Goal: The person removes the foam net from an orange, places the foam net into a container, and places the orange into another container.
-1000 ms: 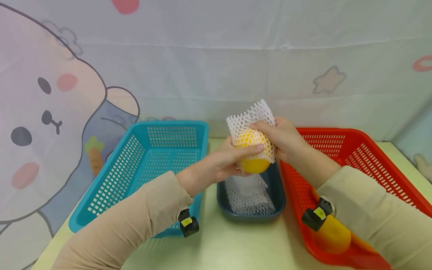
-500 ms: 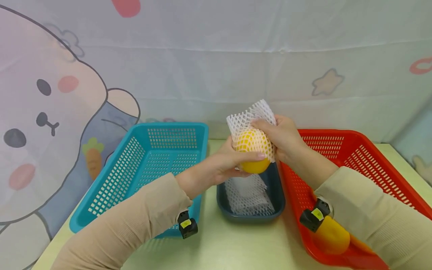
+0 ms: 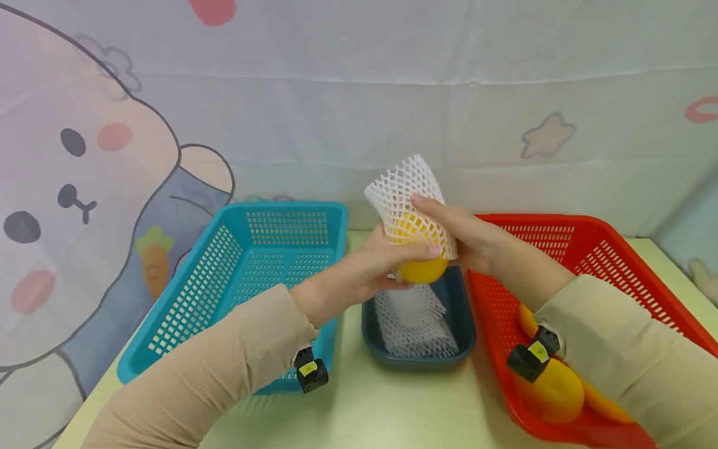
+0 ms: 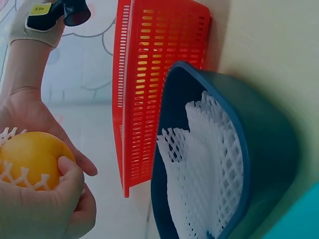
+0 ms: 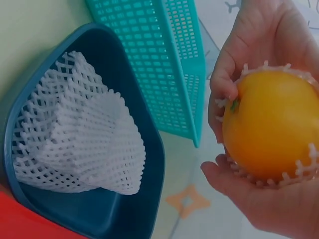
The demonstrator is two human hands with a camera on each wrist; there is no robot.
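Above the dark blue bin, both hands hold an orange (image 3: 422,272) partly inside a white foam net sleeve (image 3: 405,187). My left hand (image 3: 374,264) grips the fruit low down, thumb across its front. My right hand (image 3: 471,234) holds the sleeve from the right, its thumb on the mesh and its other fingers mostly hidden behind. The sleeve's loose end stands up past the fruit, whose bare end points down toward me. In the right wrist view, that bare end of the orange (image 5: 271,124) shows a small green stem spot, with mesh edges around it.
The dark blue bin (image 3: 414,362) contains several flat foam net sleeves (image 3: 415,324). On the left stands a turquoise perforated basket (image 3: 339,231). A red basket (image 3: 538,219) on the right holds more oranges (image 3: 552,393), partly covered by my right forearm. A printed cloth hangs behind.
My right hand has shifted its hold, with its thumb now higher on the mesh. The sleeve's loose end stands taller and leans further left. My left hand keeps its grip.
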